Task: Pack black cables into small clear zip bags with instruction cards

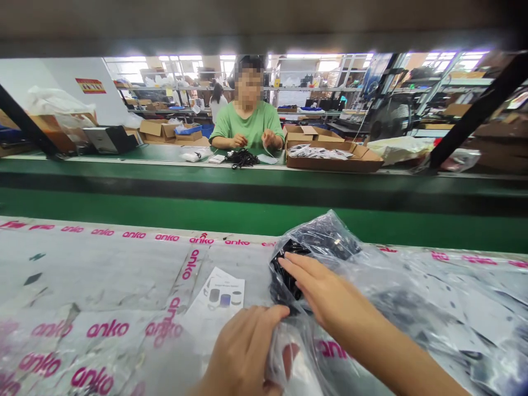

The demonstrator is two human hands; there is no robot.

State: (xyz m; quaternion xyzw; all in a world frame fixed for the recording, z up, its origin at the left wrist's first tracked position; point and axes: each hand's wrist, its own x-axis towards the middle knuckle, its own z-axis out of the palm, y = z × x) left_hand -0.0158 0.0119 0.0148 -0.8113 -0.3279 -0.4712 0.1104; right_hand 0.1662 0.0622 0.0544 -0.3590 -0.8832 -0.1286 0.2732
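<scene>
A clear plastic bag [322,234] lies on the near worktop with a bundle of black cables [284,280] showing inside its mouth. My right hand [322,289] reaches over the bag from the right, its fingers stretched out and resting against the cables or the film over them. Lower down, my left hand [247,344] is curled around crumpled clear film at the bag's near side; the thumb is partly hidden. Just left of the hands is a printed leaflet [225,289] with pictures of dark and light cylinders.
Plastic with pink "anko" print covers the worktop [124,269]. More plastic bags [445,308] spread to the right. Beyond a green belt [185,212], a co-worker [247,124] in green handles items near black cables [242,158] and an open carton [334,159]. A shelf edge [264,41] hangs overhead.
</scene>
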